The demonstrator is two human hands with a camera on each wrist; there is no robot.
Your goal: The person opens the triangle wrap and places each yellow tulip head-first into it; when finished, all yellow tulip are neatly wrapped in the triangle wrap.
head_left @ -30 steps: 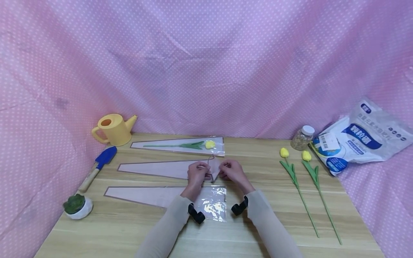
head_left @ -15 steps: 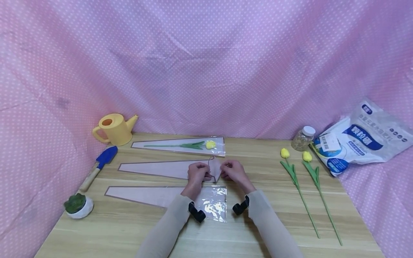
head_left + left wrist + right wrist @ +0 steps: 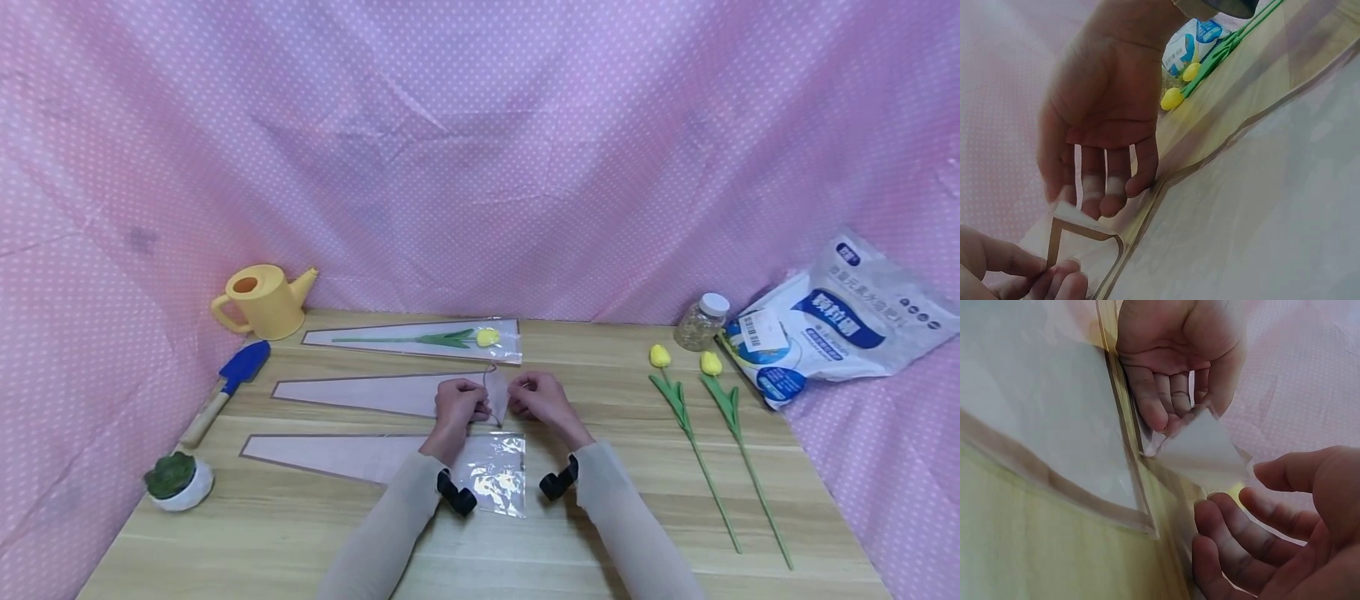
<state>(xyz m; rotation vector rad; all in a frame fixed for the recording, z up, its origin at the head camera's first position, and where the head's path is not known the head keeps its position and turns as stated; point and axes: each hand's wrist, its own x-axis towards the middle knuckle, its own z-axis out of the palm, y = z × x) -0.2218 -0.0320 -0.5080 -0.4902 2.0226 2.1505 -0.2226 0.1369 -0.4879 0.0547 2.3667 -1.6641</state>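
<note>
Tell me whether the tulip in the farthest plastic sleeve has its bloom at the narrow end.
No: the bloom lies near the wide end of the plastic sleeve, its stem pointing toward the narrow end.

The held wrapper looks like thin plastic, the tabletop smooth wood, the backdrop creased cloth.

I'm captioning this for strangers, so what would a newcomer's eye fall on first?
Probably the bare left hand, pinching the wide end of the middle pale, brown-edged, tapering plastic sleeve near the centre of the wood-grained table, with the bare right hand close beside it. Next, likely the yellow, round-bodied watering can at the back left, and the two yellow tulips with green stems lying on the right.
</note>
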